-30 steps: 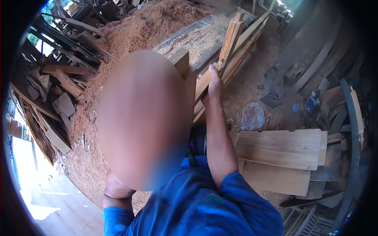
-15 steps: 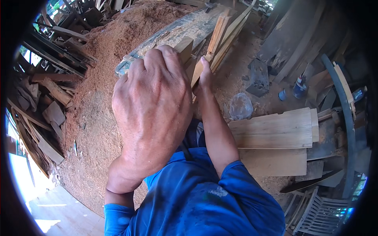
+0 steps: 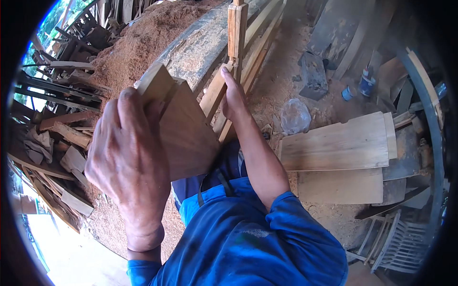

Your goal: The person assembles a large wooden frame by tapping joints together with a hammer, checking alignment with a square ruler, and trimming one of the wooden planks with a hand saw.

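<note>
My left hand (image 3: 131,143) is raised, its fingers closed over the upper end of a thick wooden board (image 3: 188,126). The board hangs tilted in front of my body, with its broad face toward the right. Beyond it, my right hand (image 3: 234,97) grips a wooden bar (image 3: 214,97) with the thumb up along its end; the other fingers are mostly hidden. An upright wooden post (image 3: 236,33) with a notched joint stands just past the bar's end. Whether board and bar are joined is hidden.
A long bench top (image 3: 200,57) strewn with shavings runs ahead, beside a sawdust heap (image 3: 131,47). Flat boards (image 3: 334,145) lie to the right, near a clear plastic bag (image 3: 295,117) and a blue can (image 3: 366,85). Scrap wood (image 3: 71,136) is piled at left.
My left hand has moved left and tipped the board, so its broad face now shows. My right hand has shifted slightly left and keeps its grip on the bar.
</note>
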A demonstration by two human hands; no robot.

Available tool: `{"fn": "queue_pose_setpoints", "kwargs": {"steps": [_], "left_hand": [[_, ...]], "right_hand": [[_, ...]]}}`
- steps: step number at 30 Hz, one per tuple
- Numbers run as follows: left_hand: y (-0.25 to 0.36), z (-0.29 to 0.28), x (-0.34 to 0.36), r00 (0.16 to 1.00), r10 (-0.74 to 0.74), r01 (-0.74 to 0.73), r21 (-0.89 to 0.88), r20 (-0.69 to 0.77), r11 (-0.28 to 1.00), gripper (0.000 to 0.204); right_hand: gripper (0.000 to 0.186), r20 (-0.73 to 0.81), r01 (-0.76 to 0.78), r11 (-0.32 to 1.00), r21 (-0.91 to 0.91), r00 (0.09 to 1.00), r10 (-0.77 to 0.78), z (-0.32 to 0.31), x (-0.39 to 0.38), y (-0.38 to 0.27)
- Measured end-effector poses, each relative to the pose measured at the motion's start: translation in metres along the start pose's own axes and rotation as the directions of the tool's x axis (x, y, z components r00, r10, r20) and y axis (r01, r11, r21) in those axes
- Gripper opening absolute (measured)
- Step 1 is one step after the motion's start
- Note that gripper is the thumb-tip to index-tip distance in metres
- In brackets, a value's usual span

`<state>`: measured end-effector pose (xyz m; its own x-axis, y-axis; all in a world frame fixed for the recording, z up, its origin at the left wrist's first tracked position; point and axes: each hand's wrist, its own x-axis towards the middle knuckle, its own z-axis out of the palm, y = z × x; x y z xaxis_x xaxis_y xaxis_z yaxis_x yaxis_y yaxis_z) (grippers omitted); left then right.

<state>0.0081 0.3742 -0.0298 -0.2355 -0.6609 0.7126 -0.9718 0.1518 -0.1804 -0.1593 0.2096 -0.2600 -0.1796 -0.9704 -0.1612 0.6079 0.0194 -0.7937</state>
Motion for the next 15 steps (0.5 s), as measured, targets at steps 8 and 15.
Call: {"fn": "queue_pose_setpoints", "kwargs": {"steps": [8,15], "left_hand": [[-0.01,0.005,0.005,0.999,-0.043,0.041,0.078,0.016,0.996,0.033],[-0.047,-0.014,-0.035,0.986,-0.088,0.02,-0.421,-0.144,0.907,0.063]], "right_hand": [[0.037,-0.208,-0.007,0.641,-0.768,0.949,-0.239,-0.239,-0.03,0.079],[0.035,-0.201,0.149,0.72,-0.678,0.905,-0.376,-0.188,0.002,0.01]]}}
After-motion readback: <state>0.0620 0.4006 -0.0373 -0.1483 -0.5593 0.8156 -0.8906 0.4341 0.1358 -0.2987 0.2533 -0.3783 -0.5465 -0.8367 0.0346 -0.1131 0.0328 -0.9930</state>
